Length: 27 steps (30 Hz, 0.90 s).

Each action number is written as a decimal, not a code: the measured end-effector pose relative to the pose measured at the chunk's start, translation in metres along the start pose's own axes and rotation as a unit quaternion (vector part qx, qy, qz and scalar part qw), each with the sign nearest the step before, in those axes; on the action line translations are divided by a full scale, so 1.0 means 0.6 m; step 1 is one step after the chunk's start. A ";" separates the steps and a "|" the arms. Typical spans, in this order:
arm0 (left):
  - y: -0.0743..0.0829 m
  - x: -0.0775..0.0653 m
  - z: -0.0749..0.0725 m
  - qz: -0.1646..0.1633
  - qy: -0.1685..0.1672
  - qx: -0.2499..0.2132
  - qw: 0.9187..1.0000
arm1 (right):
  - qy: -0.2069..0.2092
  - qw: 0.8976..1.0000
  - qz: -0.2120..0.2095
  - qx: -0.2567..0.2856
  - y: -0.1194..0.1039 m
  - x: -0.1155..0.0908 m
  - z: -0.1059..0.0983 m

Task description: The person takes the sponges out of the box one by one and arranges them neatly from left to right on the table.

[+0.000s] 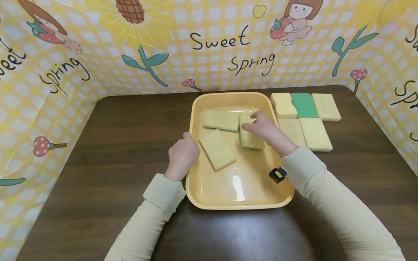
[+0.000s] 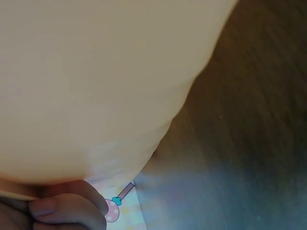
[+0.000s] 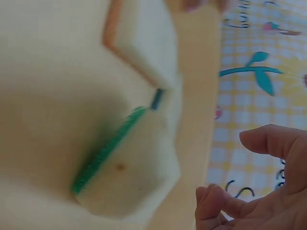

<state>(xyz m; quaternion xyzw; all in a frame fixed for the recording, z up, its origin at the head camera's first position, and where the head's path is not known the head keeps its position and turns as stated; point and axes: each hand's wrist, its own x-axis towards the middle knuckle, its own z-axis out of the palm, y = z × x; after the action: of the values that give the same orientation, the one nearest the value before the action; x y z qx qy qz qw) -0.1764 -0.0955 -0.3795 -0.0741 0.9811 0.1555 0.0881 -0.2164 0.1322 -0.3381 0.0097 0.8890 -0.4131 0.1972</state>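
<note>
At the left side of a pale yellow tray [image 1: 212,188], my left hand [image 1: 183,154] grips the rim. Its curled fingers [image 2: 72,211] show by the tray's outer side in the left wrist view. My right hand [image 1: 262,127] hovers over a sponge [image 1: 250,140] in the tray's right half, thumb and fingers apart and nothing between them. That sponge has a green scouring layer underneath, seen along its edge in the right wrist view. Left of it lie two more pale sponges, one crosswise at the back [image 1: 222,120] and one slanted nearer the front [image 1: 217,149].
Right of the tray, several sponges lie side by side on the dark wooden table [image 1: 130,134], one showing its green face [image 1: 304,105]. A small black object [image 1: 277,175] sits at my right cuff. A yellow checked cloth [image 1: 215,61] stands behind the table.
</note>
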 end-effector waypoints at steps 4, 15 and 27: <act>0.001 0.000 0.000 0.000 -0.001 0.001 1.000 | 0.012 0.999 0.008 -0.051 0.003 0.014 0.012; 0.000 0.000 0.002 -0.002 0.002 -0.005 1.000 | 0.042 0.993 0.029 -0.105 -0.002 0.021 0.046; 0.001 -0.002 0.001 0.004 0.006 0.001 1.000 | 0.079 0.986 0.030 -0.142 0.016 0.027 0.058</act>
<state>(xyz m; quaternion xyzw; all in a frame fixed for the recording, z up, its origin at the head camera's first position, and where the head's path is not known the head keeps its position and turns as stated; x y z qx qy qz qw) -0.1756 -0.0947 -0.3795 -0.0706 0.9820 0.1546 0.0818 -0.2178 0.1107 -0.3711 0.0404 0.9508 -0.2746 0.1380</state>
